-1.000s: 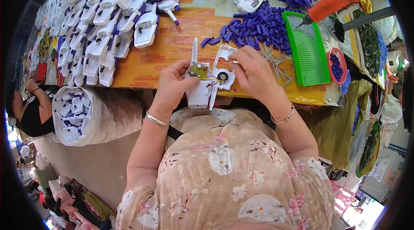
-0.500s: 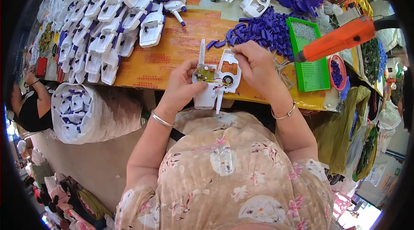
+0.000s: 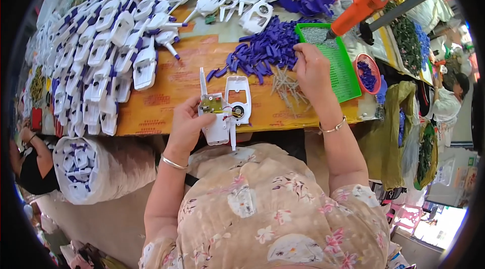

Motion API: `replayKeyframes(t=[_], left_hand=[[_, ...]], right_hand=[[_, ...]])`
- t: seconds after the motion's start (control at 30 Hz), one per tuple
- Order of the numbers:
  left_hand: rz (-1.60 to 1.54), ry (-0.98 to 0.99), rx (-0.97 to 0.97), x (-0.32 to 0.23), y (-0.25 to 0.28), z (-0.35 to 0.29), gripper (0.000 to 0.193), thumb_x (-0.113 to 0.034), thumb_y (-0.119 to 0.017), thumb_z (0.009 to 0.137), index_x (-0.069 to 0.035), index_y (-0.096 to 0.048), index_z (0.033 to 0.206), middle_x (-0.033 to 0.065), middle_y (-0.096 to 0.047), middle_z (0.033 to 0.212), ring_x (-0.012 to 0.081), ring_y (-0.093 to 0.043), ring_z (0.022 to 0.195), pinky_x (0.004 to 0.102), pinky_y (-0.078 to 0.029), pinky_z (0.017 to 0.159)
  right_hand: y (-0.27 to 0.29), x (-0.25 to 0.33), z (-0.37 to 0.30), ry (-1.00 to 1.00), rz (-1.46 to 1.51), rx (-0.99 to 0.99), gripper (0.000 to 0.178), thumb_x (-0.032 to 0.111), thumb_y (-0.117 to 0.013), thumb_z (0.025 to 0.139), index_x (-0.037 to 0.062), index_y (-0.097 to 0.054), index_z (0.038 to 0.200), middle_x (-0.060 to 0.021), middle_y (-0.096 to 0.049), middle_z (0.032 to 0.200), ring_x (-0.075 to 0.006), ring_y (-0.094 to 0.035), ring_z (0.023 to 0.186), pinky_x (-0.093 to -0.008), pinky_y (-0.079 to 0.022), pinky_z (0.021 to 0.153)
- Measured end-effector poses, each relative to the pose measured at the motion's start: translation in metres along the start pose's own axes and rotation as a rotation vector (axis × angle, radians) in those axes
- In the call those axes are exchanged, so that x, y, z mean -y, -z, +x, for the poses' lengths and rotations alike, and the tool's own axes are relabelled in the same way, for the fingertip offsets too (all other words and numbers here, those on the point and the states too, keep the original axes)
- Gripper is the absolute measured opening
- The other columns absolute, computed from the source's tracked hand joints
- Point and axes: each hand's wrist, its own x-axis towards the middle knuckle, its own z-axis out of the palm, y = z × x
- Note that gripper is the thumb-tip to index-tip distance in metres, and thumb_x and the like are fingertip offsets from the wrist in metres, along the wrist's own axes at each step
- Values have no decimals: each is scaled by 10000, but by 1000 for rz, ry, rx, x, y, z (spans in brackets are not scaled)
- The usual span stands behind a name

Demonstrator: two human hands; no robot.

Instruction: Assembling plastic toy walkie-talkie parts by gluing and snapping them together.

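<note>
Sitting mid-assembly, I'd judge: white case point(image 3: 218, 133) is in the left hand point(image 3: 187, 125), near the table's front edge. Circuit board point(image 3: 212, 105) lies on it, and wires point(image 3: 230, 113) run to the black disc point(image 3: 238, 110) in the white cover point(image 3: 246, 111). So board and wiring look done; cover sits beside the case, so closing up looks left. Can't tell if the board is fastened.

Left hand grips the case, thumb across its front. Right hand point(image 3: 312, 64) is off the work, thumb and forefinger together at the near left side of the green tray point(image 3: 348, 74); can't tell if anything is pinched. Metal bits point(image 3: 316, 35) fill the tray's far end, below the orange driver point(image 3: 357, 10). White shells point(image 3: 121, 29) wait in rows at left.

Versus half a second ago: right hand has left the cover's top edge for the tray; left grip looks unchanged. Whole view has shifted too.
</note>
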Motion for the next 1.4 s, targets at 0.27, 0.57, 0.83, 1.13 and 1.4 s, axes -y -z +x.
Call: replayKeyframes(t=[0.27, 0.57, 0.83, 1.13, 1.4], left_hand=[[-47, 21, 46, 12, -10, 9, 418, 77, -584, 723, 55, -557, 1140, 98, -657, 977, 139, -643, 816, 271, -529, 748], [-108, 46, 40, 11, -7, 11, 405, 51, -629, 743, 45, -562, 1142, 73, -655, 961, 104, -627, 784, 246, -530, 703], [-94, 45, 42, 13, -6, 13, 398, 40, -644, 745, 38, -571, 1137, 62, -654, 957, 91, -618, 793, 233, -517, 708], [-96, 44, 44, 13, -5, 12, 398, 42, -646, 743, 36, -572, 1133, 61, -655, 952, 91, -620, 779, 231, -518, 699], [-115, 60, 42, 10, -9, 11, 395, 56, -630, 743, 38, -566, 1132, 70, -655, 948, 108, -631, 788, 244, -529, 712]], right_hand=[[2, -18, 29, 91, -85, 102, 93, 11, -570, 798, 24, -627, 870, -143, -596, 770, -316, -584, 730, -386, -462, 648], [-2, -14, 14, 201, -323, 465, 124, 86, -625, 770, 120, -654, 886, -85, -546, 843, -269, -590, 788, -367, -494, 679], [-16, -32, 8, 200, -237, 422, 113, 74, -619, 784, 106, -628, 892, -74, -515, 884, -261, -581, 794, -366, -493, 665], [-14, -33, 3, 180, -179, 410, 83, 48, -616, 787, 71, -617, 867, -72, -505, 911, -263, -570, 823, -347, -487, 691], [-10, -21, 8, 38, 330, 113, 131, 28, -591, 822, 36, -640, 944, -60, -566, 821, -180, -568, 718, -287, -467, 621]])
